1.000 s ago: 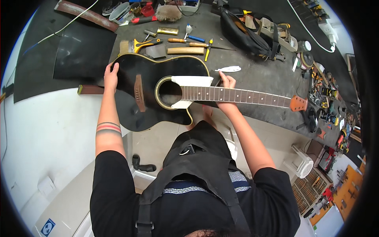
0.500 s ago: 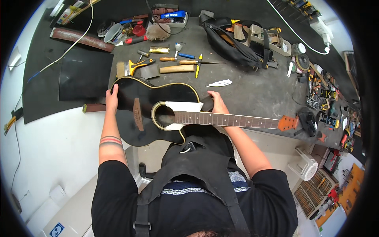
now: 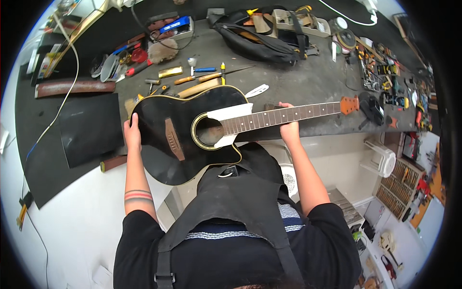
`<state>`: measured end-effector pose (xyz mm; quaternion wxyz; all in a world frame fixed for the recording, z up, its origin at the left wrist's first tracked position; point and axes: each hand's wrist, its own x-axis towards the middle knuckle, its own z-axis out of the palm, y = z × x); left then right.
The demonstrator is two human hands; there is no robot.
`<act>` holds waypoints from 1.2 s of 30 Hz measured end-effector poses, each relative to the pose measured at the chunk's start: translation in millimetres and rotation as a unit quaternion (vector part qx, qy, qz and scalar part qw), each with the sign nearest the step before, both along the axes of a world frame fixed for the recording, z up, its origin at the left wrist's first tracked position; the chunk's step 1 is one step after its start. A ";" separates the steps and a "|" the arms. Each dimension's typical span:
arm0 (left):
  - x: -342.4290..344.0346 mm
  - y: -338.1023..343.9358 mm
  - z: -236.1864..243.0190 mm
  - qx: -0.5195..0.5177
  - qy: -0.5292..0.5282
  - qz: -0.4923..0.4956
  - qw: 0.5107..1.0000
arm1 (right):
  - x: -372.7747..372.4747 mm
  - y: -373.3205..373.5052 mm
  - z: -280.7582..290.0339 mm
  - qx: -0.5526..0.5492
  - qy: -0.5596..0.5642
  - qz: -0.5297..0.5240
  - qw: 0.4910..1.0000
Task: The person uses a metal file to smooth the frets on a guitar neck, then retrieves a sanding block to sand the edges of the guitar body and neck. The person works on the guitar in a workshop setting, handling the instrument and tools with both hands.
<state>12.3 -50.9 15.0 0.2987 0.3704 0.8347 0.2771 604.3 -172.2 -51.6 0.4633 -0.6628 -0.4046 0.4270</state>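
Note:
A black acoustic guitar (image 3: 161, 115) without strings lies face up across the front of the bench. White masking sheets (image 3: 230, 111) flank its fretboard by the sound hole, and a brown bridge (image 3: 173, 139) sits on the top. My left hand (image 3: 133, 135) grips the rounded end of the body at its left edge, thumb on top. Around the middle of the neck (image 3: 301, 113) my right hand (image 3: 290, 129) is closed, its fingers partly hidden beneath. Just behind the neck a dark brown block (image 3: 273, 107) shows in part.
Beyond the guitar lie wooden-handled tools (image 3: 208, 77), a white folding razor (image 3: 258, 90) and a black bag (image 3: 260, 41). A dark flat sheet (image 3: 91, 130) is at the left. Tools crowd the right end, and a white stool (image 3: 380, 156) stands on the floor.
My right hand has moved outward along the neck, away from the body. The guitar's headstock end has swung farther from me. The view has shifted too.

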 end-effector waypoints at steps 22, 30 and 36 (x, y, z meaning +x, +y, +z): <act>-83.5 27.8 -35.0 0.035 0.008 0.016 0.999 | 34.7 18.7 117.3 0.049 -0.302 -0.023 0.952; -88.2 96.1 -24.9 -0.273 -0.319 0.047 0.906 | -27.5 183.1 62.0 0.008 -0.384 0.535 0.753; -87.8 72.8 -29.4 -0.174 -0.423 0.059 0.887 | -18.5 185.3 39.0 0.053 -0.454 0.519 0.722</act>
